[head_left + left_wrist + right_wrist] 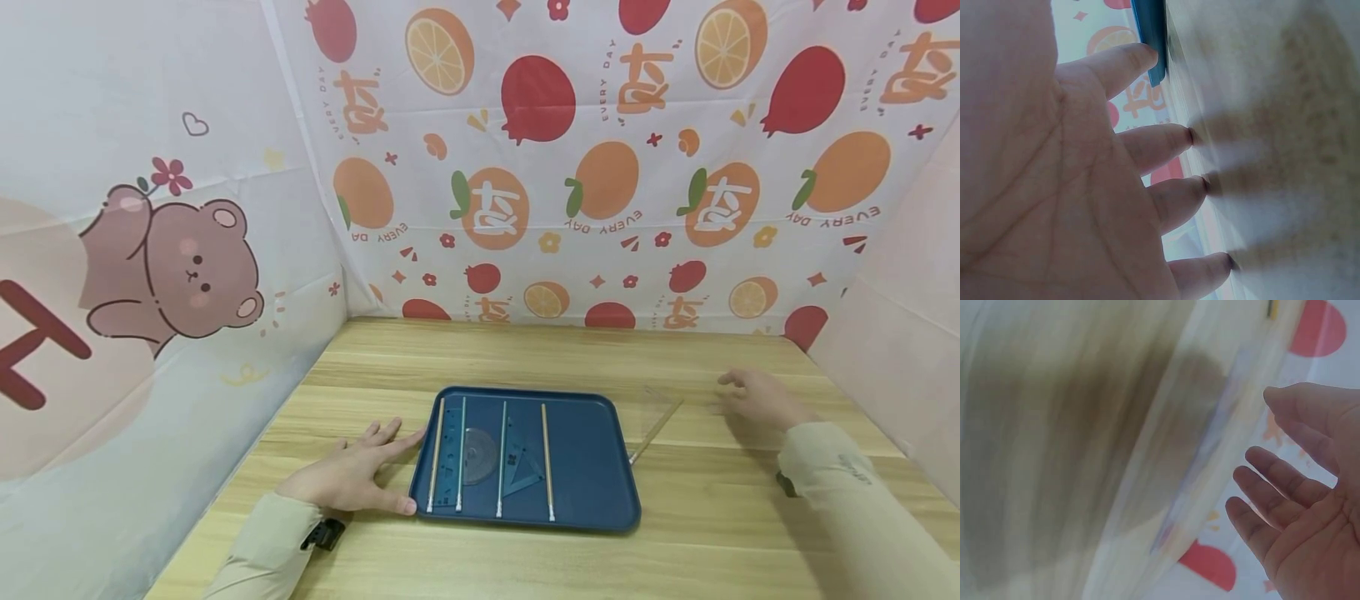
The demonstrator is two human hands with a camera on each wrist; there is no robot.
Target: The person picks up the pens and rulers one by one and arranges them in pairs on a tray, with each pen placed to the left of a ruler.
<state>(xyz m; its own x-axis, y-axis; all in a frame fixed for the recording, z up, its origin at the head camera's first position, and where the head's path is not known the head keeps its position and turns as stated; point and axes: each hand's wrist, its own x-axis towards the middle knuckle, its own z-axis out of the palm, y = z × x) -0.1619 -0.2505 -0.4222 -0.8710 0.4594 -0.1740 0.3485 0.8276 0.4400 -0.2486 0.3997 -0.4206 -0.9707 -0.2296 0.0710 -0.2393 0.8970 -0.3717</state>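
Note:
My left hand [352, 473] lies spread at the left side of the blue tray [592, 467], its thumb at the near-left corner and a fingertip at the left rim. In the left wrist view one finger touches the tray edge [1150, 37], while the other fingertips rest on the table. My right hand [765, 398] hovers over the table to the right, fingers loosely bent, holding nothing. Nearest it are a clear set square [654, 410] and a tan pencil-like stick [657, 431], whose white end meets the tray's right rim.
In the tray lie several slim pencil-like sticks [547, 458] with white ends, a ruler [449, 454], a clear protractor [480, 457] and a triangular set square [523, 473]. A fruit-printed cloth [540, 183] hangs behind the wooden table [525, 567], with a bear-printed cloth [198, 267] on the left.

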